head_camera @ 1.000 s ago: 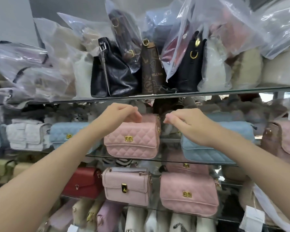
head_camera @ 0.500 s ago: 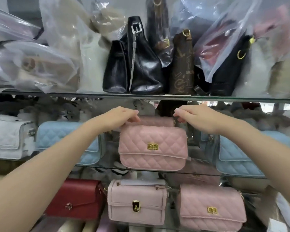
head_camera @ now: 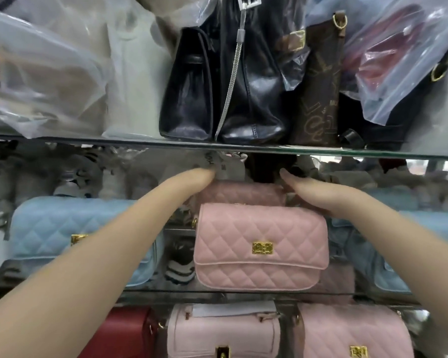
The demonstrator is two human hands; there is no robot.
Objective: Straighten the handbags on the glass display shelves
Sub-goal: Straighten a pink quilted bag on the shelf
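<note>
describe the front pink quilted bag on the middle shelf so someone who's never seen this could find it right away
Find the middle glass shelf, under the one holding the black leather bags. The front pink quilted handbag stands upright at its centre, between both forearms, facing forward. Its neighbours on either side are light blue, and unlike the second pink bag behind it, its gold clasp shows.

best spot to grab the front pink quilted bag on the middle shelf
Take the front pink quilted bag by its two top corners, reaching over from the front. It stands upright facing out, its top edge is clear beneath the upper glass shelf, and blue bags crowd its sides.
</note>
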